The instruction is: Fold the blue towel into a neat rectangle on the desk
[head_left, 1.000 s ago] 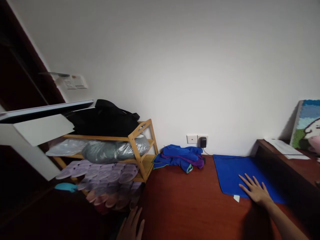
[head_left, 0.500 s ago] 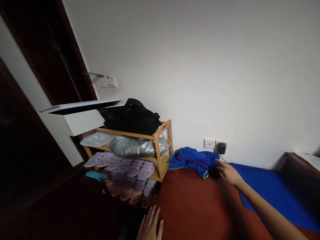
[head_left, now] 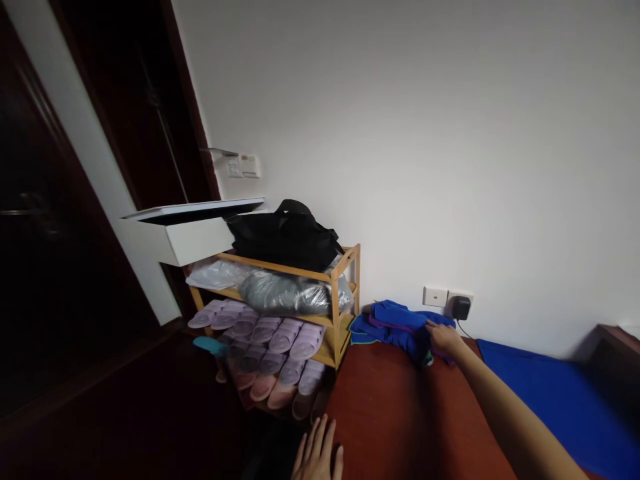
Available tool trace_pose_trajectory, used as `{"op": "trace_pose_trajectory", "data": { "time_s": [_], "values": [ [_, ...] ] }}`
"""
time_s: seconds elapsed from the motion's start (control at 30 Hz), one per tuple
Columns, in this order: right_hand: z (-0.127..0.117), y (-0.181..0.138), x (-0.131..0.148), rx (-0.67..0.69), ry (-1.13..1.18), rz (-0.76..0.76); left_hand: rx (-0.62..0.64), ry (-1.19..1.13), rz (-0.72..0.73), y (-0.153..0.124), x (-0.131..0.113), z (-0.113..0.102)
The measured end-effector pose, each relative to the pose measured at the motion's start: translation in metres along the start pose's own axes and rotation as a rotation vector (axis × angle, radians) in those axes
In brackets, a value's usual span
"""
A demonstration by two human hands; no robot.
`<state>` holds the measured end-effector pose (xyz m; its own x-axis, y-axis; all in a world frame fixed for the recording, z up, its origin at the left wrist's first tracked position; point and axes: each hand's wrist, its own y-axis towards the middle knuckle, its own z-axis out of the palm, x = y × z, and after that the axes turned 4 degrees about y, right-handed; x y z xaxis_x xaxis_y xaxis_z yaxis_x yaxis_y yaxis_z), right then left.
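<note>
A crumpled blue cloth (head_left: pixel 395 319) with purple parts and green edging lies on the red-brown wooden surface (head_left: pixel 385 400), against the wall. My right hand (head_left: pixel 445 339) reaches over from the right, its fingers closed on the right side of this cloth; the fingertips are partly hidden in the folds. At the bottom, my left hand (head_left: pixel 317 453) lies flat at the left edge of the wooden surface, fingers stretched out and holding nothing.
A wooden rack (head_left: pixel 336 313) stands left of the surface, with a black bag (head_left: pixel 290 237), a white box (head_left: pixel 200 240), plastic-wrapped items (head_left: pixel 290 293) and several slippers (head_left: pixel 285 335). A plugged-in black adapter (head_left: pixel 461 307) is on the wall. A blue mat (head_left: pixel 545 393) lies at right.
My right hand has moved onto the blue cloth and closed on it; the cloth's right side has shifted. The view has turned slightly left. My left hand stays flat at the edge.
</note>
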<state>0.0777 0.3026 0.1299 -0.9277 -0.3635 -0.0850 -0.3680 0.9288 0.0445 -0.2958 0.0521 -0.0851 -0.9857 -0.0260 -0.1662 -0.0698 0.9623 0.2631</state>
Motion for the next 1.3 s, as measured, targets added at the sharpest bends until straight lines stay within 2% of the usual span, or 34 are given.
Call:
{"op": "trace_pose_trajectory", "data": {
  "time_s": [0.17,0.27,0.37,0.47,0.53,0.7,0.8,0.87,0.93,1.03,1.13,1.17,1.23,1.3],
  "values": [
    [-0.002,-0.003,0.001,-0.076,-0.01,0.041,-0.004,-0.003,-0.004,0.003,0.002,0.002],
    [-0.032,0.002,-0.001,-0.171,0.003,0.046,-0.015,0.001,-0.009,0.004,0.0,-0.006],
    [-0.093,0.001,-0.005,-0.394,0.043,-0.003,-0.022,0.021,-0.018,0.005,-0.006,-0.019],
    [-0.175,-0.018,-0.009,-0.693,0.101,-0.098,-0.009,0.049,-0.015,0.007,-0.011,-0.032],
    [-0.232,-0.041,-0.012,-0.872,0.116,-0.155,-0.006,0.061,-0.008,0.01,-0.015,-0.039],
    [-0.359,-0.134,-0.016,-1.257,0.123,-0.25,-0.054,0.093,-0.02,0.014,-0.023,-0.059],
    [-0.41,-0.201,-0.014,-1.402,0.202,-0.282,-0.137,0.093,0.014,0.012,-0.027,-0.073],
    [-0.43,-0.243,-0.011,-1.425,0.306,-0.281,-0.214,0.013,0.079,0.008,-0.039,-0.083],
    [-0.437,-0.28,-0.005,-1.407,0.427,-0.266,-0.29,-0.157,0.133,0.002,-0.068,-0.094],
    [-0.43,-0.317,0.006,-1.352,0.569,-0.236,-0.359,-0.529,0.14,-0.01,-0.148,-0.117],
    [-0.417,-0.34,0.013,-1.306,0.644,-0.189,-0.294,-0.964,0.1,-0.022,-0.237,-0.145],
    [-0.414,-0.347,0.012,-1.295,0.656,-0.166,-0.21,-1.062,0.136,-0.025,-0.261,-0.154],
    [-0.412,-0.361,0.003,-1.301,0.655,-0.117,-0.094,-1.149,0.205,-0.031,-0.29,-0.172],
    [-0.414,-0.376,-0.015,-1.358,0.631,-0.06,-0.017,-1.171,0.263,-0.036,-0.298,-0.191]
  ]
}}
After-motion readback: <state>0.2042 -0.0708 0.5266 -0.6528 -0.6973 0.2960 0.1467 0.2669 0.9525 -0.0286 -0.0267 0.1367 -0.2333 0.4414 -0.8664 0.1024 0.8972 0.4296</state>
